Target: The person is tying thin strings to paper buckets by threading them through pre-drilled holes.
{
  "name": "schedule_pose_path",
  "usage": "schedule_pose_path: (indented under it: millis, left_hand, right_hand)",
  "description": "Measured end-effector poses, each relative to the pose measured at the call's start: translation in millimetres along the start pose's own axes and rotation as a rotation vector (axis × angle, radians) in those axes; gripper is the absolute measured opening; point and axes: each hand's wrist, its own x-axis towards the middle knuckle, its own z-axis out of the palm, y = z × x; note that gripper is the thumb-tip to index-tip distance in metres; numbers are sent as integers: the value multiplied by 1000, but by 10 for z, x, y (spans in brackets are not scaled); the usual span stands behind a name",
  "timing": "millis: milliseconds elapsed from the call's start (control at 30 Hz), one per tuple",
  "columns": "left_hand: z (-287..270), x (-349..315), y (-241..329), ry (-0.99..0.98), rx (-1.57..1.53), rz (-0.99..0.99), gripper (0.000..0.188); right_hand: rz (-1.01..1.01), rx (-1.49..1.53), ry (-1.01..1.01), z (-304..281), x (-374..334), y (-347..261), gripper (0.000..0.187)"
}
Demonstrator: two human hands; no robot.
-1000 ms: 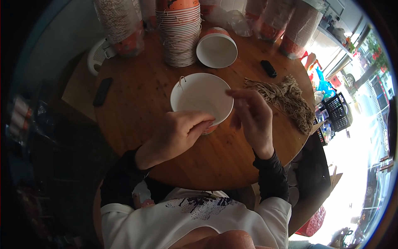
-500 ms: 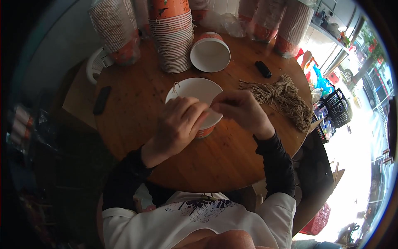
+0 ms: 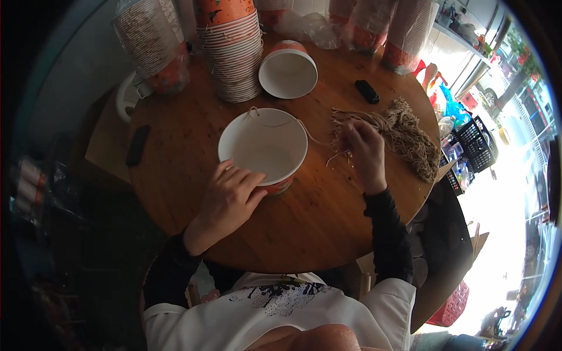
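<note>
Left hand (image 3: 225,202): fingers curled on the near rim of the white round paper bowl (image 3: 263,146), gripping it at 7 o'clock.
Right hand (image 3: 364,153): fingers bent, tips pinched into the brown twine bundle (image 3: 404,136); what they grip cannot be told.
Bowl: table centre, upright.
Twine: at 3 o'clock from bowl, strands running 9-to-4 o'clock; right hand nearer.
Surface: round wooden table (image 3: 304,228).

Round wooden table (image 3: 304,234). Tall cup stack (image 3: 231,50) at far edge, second white cup (image 3: 288,70) tipped beside it. Wrapped cup stacks (image 3: 153,44) left and far right. Small black object (image 3: 367,91) right of the tipped cup; black phone (image 3: 137,145) at left edge.
</note>
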Motion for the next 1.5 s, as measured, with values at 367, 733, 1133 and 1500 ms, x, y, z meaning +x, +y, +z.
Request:
schedule_pose_path:
  millis: [367, 733, 1133, 1500]
  left_hand:
    - [257, 365, 111, 112, -142, -44, 28]
    - [-150, 293, -159, -77, -677, -337, 30]
    - [-263, 272, -324, -188, -913, -399, 30]
    - [-59, 673, -382, -201, -1173, -459, 38]
  right_hand:
    - [184, 242, -13, 503, -795, 300, 13]
    - [-499, -214, -433, 786, -862, 14, 12]
    - [-83, 578, -42, 636, -595, 116, 15]
    - [-25, 550, -159, 732, -636, 260, 15]
